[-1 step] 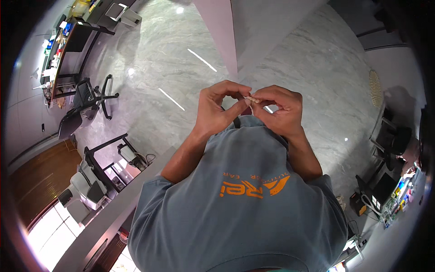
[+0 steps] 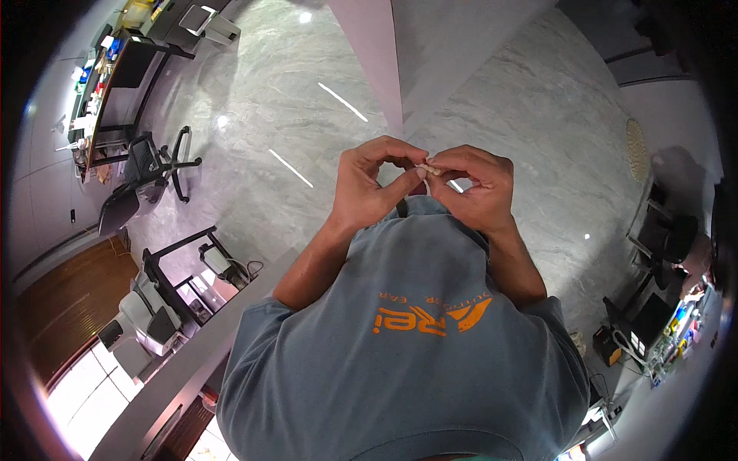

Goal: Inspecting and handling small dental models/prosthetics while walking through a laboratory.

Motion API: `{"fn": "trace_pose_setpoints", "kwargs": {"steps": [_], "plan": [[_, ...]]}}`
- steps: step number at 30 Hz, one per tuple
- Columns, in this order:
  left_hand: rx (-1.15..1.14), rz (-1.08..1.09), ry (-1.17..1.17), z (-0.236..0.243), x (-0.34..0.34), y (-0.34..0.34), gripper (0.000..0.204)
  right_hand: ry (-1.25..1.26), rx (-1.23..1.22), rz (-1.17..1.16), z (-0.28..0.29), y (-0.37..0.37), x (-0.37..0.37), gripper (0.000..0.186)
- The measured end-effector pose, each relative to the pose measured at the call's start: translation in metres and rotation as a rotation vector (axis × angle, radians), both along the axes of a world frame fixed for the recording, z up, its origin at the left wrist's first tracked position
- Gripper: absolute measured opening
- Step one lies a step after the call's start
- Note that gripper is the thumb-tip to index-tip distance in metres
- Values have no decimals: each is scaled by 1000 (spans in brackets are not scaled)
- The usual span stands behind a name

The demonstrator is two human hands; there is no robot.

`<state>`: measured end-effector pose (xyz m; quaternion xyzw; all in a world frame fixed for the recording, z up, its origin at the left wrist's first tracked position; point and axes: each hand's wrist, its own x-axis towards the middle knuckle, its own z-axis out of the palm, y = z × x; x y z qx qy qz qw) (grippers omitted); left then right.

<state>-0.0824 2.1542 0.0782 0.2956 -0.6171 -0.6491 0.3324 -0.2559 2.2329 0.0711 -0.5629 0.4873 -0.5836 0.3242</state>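
In front of my chest, both hands meet at the fingertips around a small cream-coloured, lumpy piece point(image 2: 430, 169) that resembles a short row of teeth. My left hand point(image 2: 371, 180) pinches its left end between thumb and forefinger. At the other end, the thumb and forefinger of my right hand point(image 2: 483, 184) grip it in the same way. Most of the piece is covered by the fingertips, so I cannot tell exactly what it is. The remaining fingers of both hands are curled.
Grey marbled floor point(image 2: 261, 100) lies below, with a wall corner point(image 2: 401, 92) jutting in ahead. An office chair point(image 2: 142, 173) and a cluttered desk point(image 2: 100, 115) stand at left. A black frame point(image 2: 181, 250) is nearer left. More chairs point(image 2: 669, 238) and a crowded bench point(image 2: 676, 330) are at right.
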Motion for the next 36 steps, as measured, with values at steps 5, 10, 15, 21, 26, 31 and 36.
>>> {"fn": "trace_pose_setpoints", "kwargs": {"steps": [5,10,15,21,26,31,36], "plan": [[80,-26,31,2,-3,1,25,30,-22,-20,-1,4,-4,25],[84,-42,2,0,-5,0,22,11,-45,-41,0,6,-6,23],[-30,-83,4,-1,-5,-1,14,-19,-17,-43,1,8,-6,21],[75,-83,41,1,-3,3,17,-251,145,-18,0,14,-5,16],[94,-74,40,0,-2,6,19,-345,239,12,0,15,-4,14],[105,-68,15,2,5,8,17,-335,216,36,1,12,0,14],[155,-35,29,3,10,8,12,-162,57,30,4,6,4,17]]}}
